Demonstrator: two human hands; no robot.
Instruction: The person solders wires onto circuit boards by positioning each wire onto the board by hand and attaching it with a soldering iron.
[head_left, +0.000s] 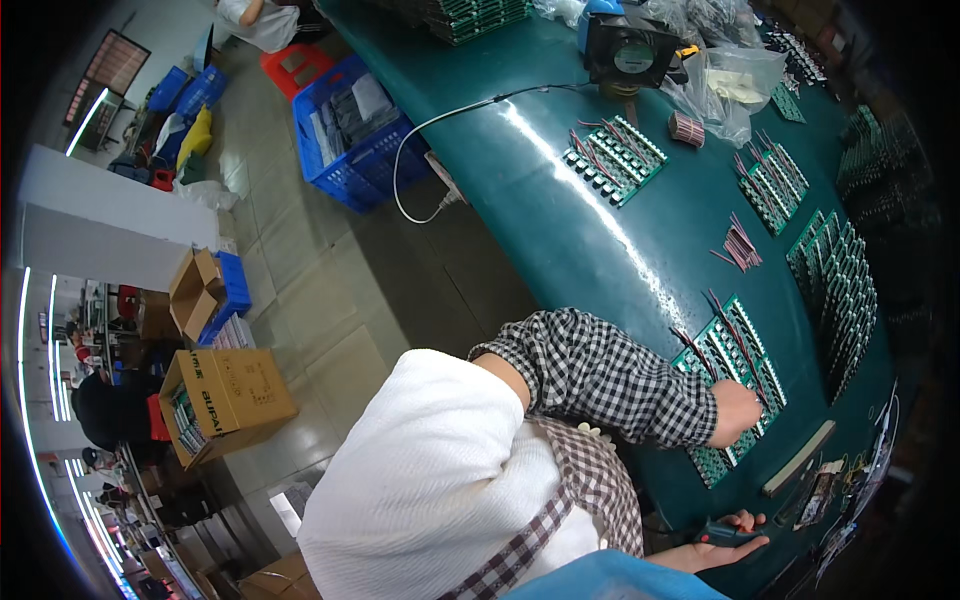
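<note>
My left hand [737,412], its arm in a black-and-white checked sleeve, rests over a panel of green circuit boards [715,463]. Its fingers are curled down onto the panel, and their tips are mostly hidden. Red and black wires [738,335] lie across the panel beside this hand. Lower right, my right hand [700,556] is closed around a hand tool with a dark teal handle [728,534]; its working end cannot be made out. Between the hands and the table's right side lies a pale bar [798,458].
Loose wires [740,246] and more board panels [615,160] lie on the green table [480,160]. Stacked boards [835,290] stand at the right. A black fan [632,58] sits at the back near plastic bags [725,85]. Blue crate [345,130] and cartons [235,395] stand left.
</note>
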